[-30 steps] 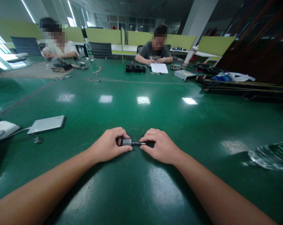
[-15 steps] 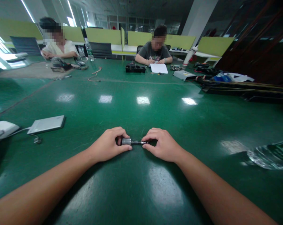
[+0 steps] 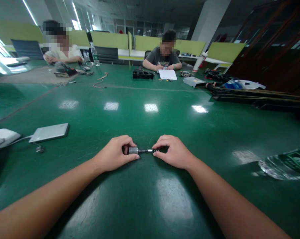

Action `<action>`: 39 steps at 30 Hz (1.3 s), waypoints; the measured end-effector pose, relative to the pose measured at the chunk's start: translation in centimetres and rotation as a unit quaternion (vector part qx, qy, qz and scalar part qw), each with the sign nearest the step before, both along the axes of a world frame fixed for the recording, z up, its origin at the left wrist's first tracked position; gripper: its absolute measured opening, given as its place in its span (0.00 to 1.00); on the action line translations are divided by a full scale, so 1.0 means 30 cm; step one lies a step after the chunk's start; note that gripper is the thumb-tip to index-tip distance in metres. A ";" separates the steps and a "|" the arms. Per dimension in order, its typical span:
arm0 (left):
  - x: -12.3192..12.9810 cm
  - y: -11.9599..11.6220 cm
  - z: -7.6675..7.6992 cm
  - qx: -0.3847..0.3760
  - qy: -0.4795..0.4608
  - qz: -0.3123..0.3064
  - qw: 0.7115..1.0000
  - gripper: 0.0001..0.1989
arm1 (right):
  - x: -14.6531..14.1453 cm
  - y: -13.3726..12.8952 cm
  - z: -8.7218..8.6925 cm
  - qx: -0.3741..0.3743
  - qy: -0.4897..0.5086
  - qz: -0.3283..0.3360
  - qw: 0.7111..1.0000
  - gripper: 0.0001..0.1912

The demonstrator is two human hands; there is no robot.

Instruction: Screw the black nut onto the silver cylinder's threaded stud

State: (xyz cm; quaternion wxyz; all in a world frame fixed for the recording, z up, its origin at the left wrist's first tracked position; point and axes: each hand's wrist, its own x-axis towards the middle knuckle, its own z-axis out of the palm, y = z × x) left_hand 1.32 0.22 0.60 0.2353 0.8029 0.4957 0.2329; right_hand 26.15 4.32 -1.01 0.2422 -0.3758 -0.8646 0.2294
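Note:
My left hand is closed around a grey metal cylinder, its thumb along the near side and its fingers behind. A thin dark shaft with a shiny band runs from the cylinder toward the right. At the shaft's right end, my right hand pinches a small dark ridged piece between thumb and fingertips. Cylinder, shaft and ridged piece lie in one level line, low over the green table. Part of the cylinder's left end is hidden in my left hand.
On the left lie a silver flat box with a cable and a white device. A clear plastic bottle lies at right. Across the table, one person writes on paper; another person sits further left.
My right fingertips have shifted slightly right, and more of the shaft and ridged piece shows between my hands. My left hand has barely moved.

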 end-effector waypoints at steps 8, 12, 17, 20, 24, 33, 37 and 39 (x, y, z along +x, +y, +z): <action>-0.008 0.000 -0.014 0.007 0.000 -0.024 1.000 0.13 | -0.094 -0.043 -0.012 -0.001 0.030 0.011 1.000 0.07; -0.010 0.001 -0.014 0.002 -0.010 -0.040 0.999 0.12 | -0.120 -0.059 -0.014 0.013 0.017 0.023 1.000 0.06; -0.003 0.004 -0.010 -0.018 0.005 -0.023 1.000 0.11 | -0.112 -0.059 -0.017 0.015 0.020 0.028 0.999 0.06; 0.003 0.002 -0.008 -0.011 0.013 -0.019 1.000 0.11 | -0.112 -0.059 -0.015 0.016 0.015 0.029 0.999 0.06; 0.005 -0.002 -0.009 -0.001 0.011 -0.023 1.000 0.11 | -0.111 -0.060 -0.011 0.020 0.014 0.032 0.999 0.05; 0.002 -0.003 -0.009 -0.007 0.010 -0.026 1.000 0.11 | -0.103 -0.058 -0.009 0.021 0.009 0.033 0.999 0.05; 0.004 -0.003 -0.006 -0.006 0.007 -0.026 1.000 0.10 | -0.099 -0.058 -0.009 0.023 0.010 0.032 0.999 0.05; 0.006 -0.004 -0.005 -0.005 0.007 -0.025 1.000 0.10 | -0.097 -0.058 -0.009 0.022 0.010 0.033 0.999 0.04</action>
